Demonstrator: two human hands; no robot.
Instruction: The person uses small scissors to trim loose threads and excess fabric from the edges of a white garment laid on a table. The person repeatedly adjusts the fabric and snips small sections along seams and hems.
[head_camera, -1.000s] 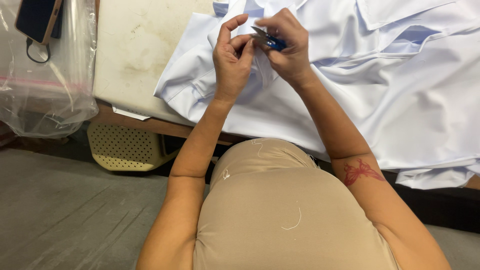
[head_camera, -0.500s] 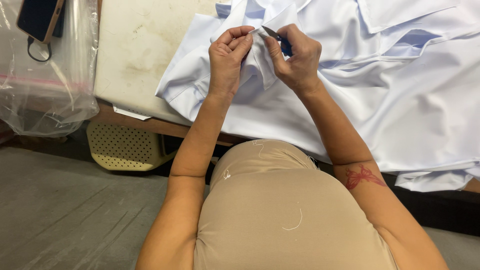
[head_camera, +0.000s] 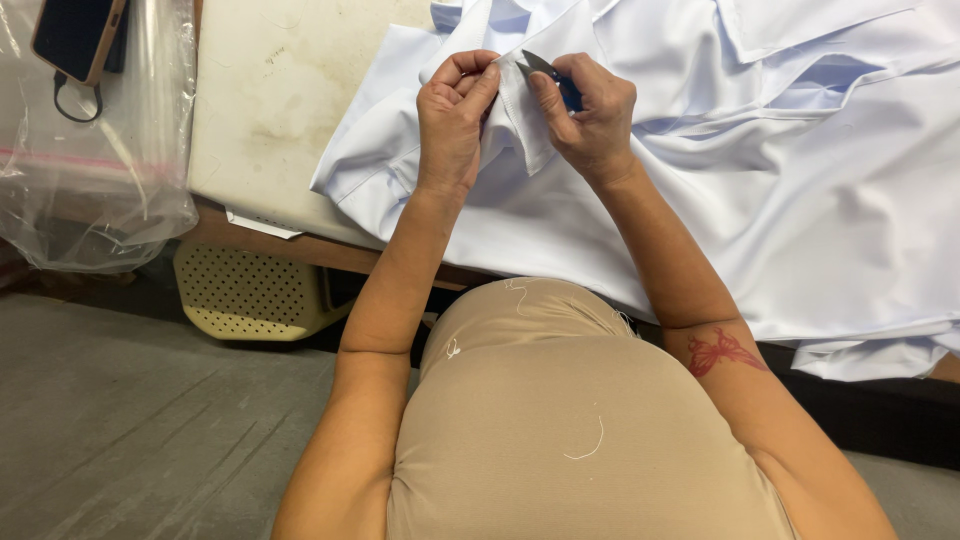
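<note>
We find bare room on the cream tabletop (head_camera: 290, 110) left of our left hand (head_camera: 455, 120), running back to its far edge, so a hand can pass there freely. To the right, the heaped white garment (head_camera: 800, 200) covers the surface to the frame's edge and blocks a flat path. Beyond the tabletop's left edge, a clear plastic bag (head_camera: 90, 170) with a phone (head_camera: 75, 35) on it bars the way.

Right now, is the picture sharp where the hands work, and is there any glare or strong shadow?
Head view: sharp at the left hand, the right hand and the small blue snips; light is even and soft, with only faint shadows in the folds of the white shirt; mild shine on the clear plastic bag.
</note>
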